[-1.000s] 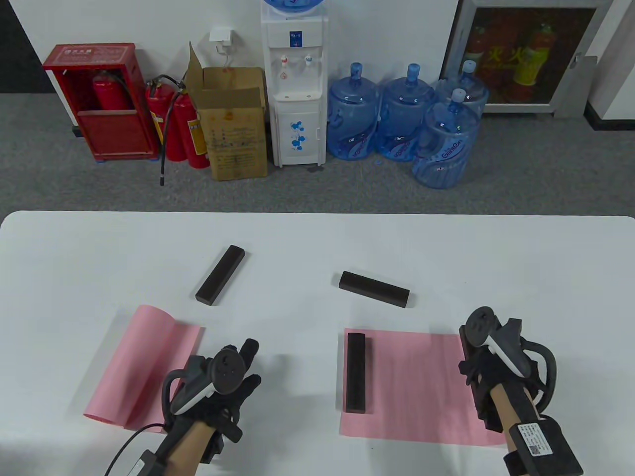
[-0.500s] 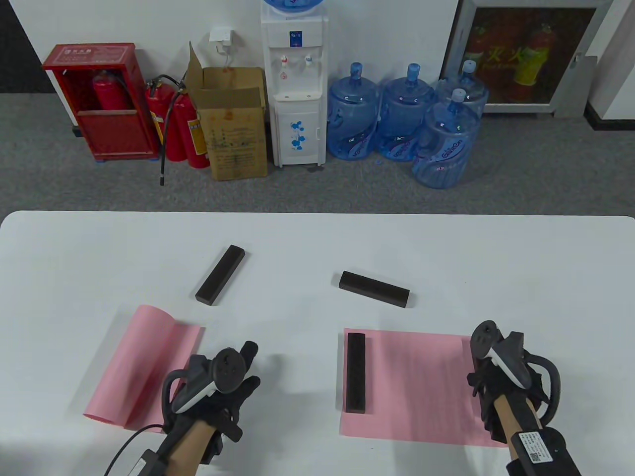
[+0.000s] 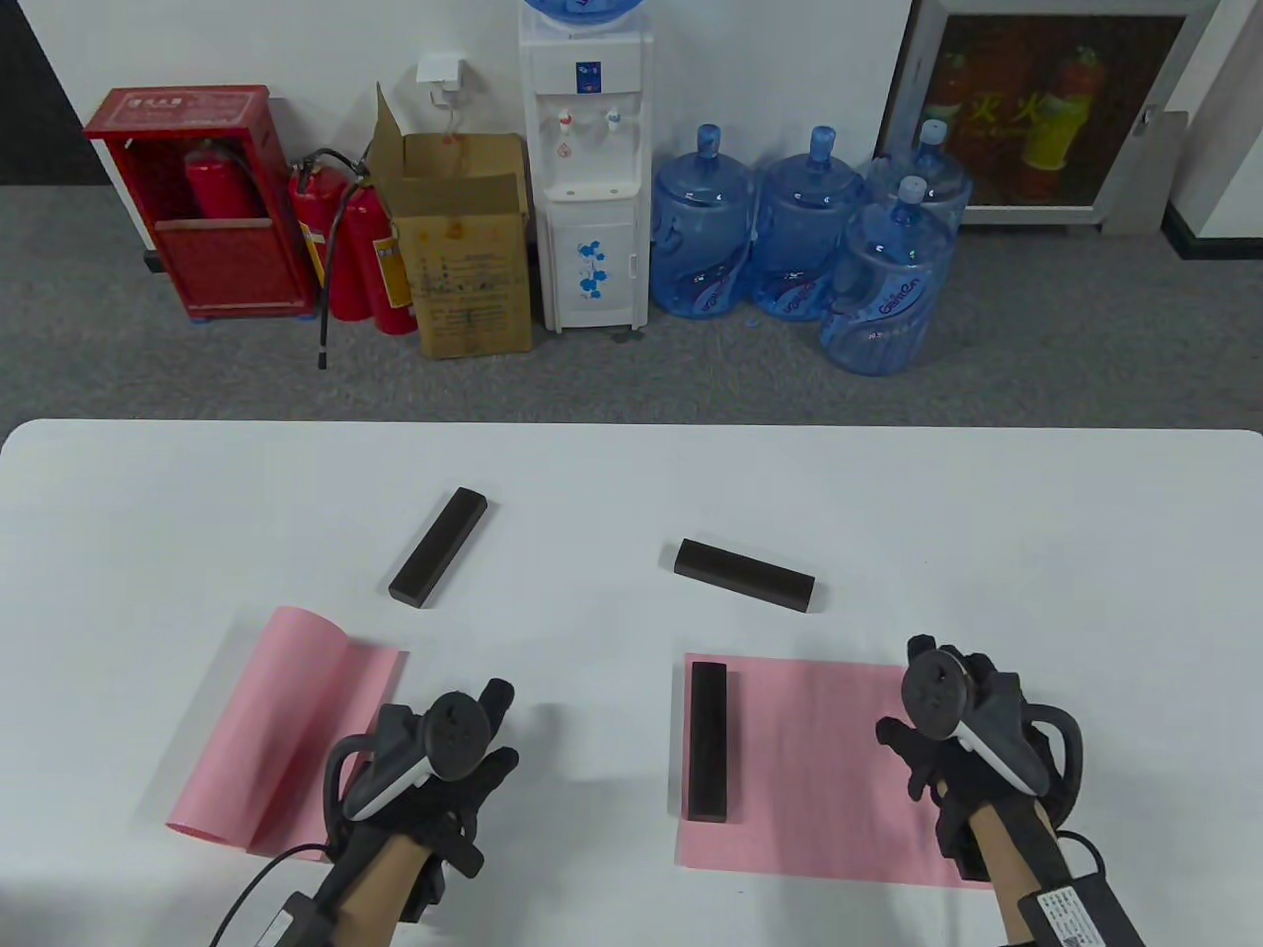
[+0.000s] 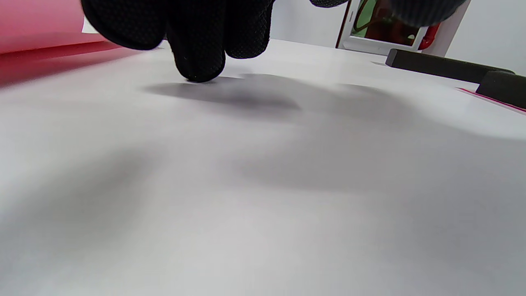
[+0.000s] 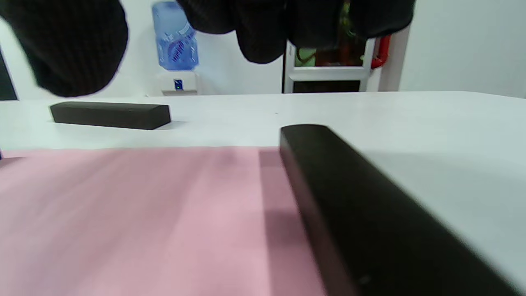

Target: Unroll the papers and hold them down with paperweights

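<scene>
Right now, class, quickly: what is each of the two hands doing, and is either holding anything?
Left hand: holds nothing; a fingertip touches the table.
Right hand: open above the flat pink paper, holding nothing.

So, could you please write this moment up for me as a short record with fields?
right paper: pink sheet, unrolled flat
left-edge weight: dark bar lying on its left edge
right-edge weight: dark bar lying on its right edge
right hand: above that bar, not gripping it
left paper: pink sheet, partly rolled, no weight on it
left hand: resting at that sheet's right edge, fingers touching the table
spare weights: two dark bars on bare table
</scene>
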Demonstrator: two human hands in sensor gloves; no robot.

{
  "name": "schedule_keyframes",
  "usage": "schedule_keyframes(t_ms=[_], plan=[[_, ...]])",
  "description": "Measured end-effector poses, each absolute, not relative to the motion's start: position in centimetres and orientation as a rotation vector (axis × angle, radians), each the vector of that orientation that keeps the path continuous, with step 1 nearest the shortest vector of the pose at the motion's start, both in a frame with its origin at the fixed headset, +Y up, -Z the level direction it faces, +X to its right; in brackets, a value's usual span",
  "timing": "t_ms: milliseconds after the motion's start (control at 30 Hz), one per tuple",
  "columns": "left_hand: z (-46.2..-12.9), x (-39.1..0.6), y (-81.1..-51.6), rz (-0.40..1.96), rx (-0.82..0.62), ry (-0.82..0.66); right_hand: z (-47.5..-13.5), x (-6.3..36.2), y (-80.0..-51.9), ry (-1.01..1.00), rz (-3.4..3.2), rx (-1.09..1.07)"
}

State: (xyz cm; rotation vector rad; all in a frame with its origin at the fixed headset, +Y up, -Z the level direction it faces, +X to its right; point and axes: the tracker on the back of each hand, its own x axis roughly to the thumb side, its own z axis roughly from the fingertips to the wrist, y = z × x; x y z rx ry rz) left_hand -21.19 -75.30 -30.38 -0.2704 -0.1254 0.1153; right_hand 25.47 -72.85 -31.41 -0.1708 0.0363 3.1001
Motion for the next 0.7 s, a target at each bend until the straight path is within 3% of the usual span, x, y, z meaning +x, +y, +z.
schedule_keyframes(t_ms=[100,367,533,700], plan=[[-30.3,-21.2,-74.9,0.115,-0.256,-0.131,-31.0,25.6,-74.2,-0.095,3.069,-0.131],[-30.8,-22.1,-70.9,0.151,-0.145,-0.100,-30.9,27.1,-74.6,-0.079,3.054,-0.190],[-32.4,-27.1,-66.7,0.040,-0.060,0.057,-30.9,27.7,-75.0,-0.052,3.062,-0.214],[-33.4,-33.6,-66.5,-0.082,-0.130,0.290,-30.8,27.8,-74.7,-0.068,3.047,-0.214]])
